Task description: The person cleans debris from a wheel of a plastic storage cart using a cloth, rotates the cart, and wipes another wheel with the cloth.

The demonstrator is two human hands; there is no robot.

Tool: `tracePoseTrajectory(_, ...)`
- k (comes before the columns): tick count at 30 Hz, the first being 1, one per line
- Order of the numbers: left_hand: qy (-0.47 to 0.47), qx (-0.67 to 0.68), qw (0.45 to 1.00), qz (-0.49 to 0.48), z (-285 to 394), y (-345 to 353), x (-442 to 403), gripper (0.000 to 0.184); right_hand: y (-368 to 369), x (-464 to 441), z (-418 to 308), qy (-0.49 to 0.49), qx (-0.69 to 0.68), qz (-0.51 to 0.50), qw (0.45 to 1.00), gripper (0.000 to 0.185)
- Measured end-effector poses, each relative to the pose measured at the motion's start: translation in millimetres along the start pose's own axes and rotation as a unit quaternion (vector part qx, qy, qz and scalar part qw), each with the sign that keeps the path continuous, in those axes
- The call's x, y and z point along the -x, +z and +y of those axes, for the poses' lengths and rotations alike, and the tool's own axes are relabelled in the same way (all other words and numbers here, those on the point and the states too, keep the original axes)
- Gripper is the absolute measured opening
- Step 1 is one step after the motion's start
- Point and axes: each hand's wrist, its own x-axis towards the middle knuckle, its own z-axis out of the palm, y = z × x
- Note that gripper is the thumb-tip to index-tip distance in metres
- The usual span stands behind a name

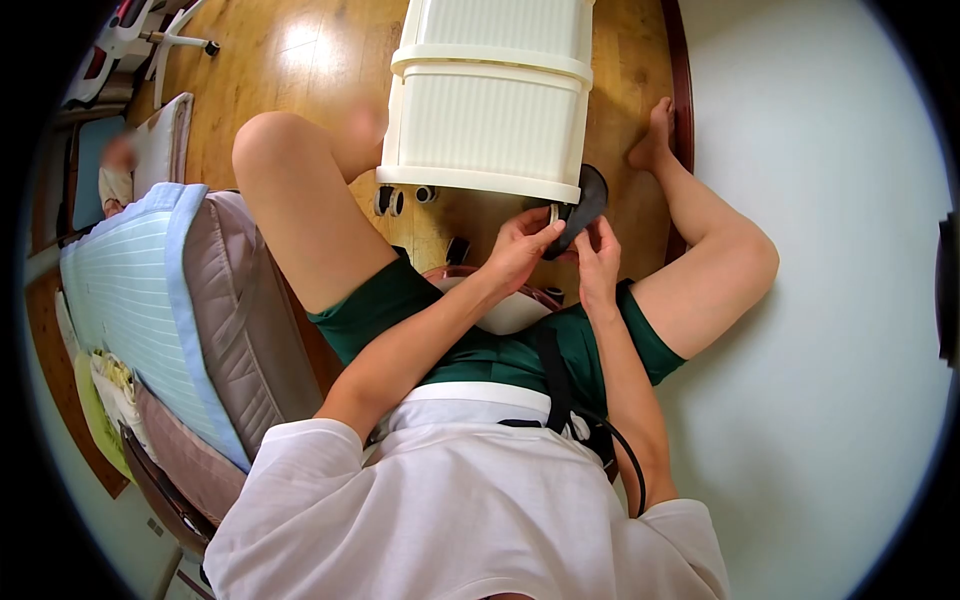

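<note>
A white plastic drawer unit [487,125] with ribbed sides lies in front of me between my legs. Black-and-white caster wheels [389,201] show under its near left edge. At the near right corner is a black, rounded, flat object [587,208], whose kind I cannot make out. My left hand [524,243] is closed on its left side, thumb on top, beside a white part at the corner. Fingers of my right hand [598,262] pinch its lower right edge. The fingertips are partly hidden behind the object.
On the left a bed with a light blue striped cover [135,285] stands close to my leg. A white wall [810,230] runs along the right. Wooden floor [300,60] lies ahead, with a white-legged chair [172,40] at the back left. A black cable [632,460] hangs by my right arm.
</note>
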Motion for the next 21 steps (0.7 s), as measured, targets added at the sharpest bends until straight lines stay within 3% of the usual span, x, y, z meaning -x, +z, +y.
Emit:
tracePoseTrajectory(3,0.009,-0.01,1.0,0.009,0.0,0.5,0.6,0.037,1.3,-0.1,-3.5,0.025,0.023,-0.003,0.999,0.013)
tracePoseTrajectory(9,0.032,-0.024,0.999,0.015,-4.7,-2.5,-1.7,0.034,1.1,-7.5,-11.9,0.122,-0.066,-0.005,0.99,0.014)
tracePoseTrajectory(21,0.043,-0.074,0.996,0.025,-2.2,-3.6,-1.6,0.033,-11.3,-8.8,-5.6,0.122,-0.124,-0.059,0.983,0.029)
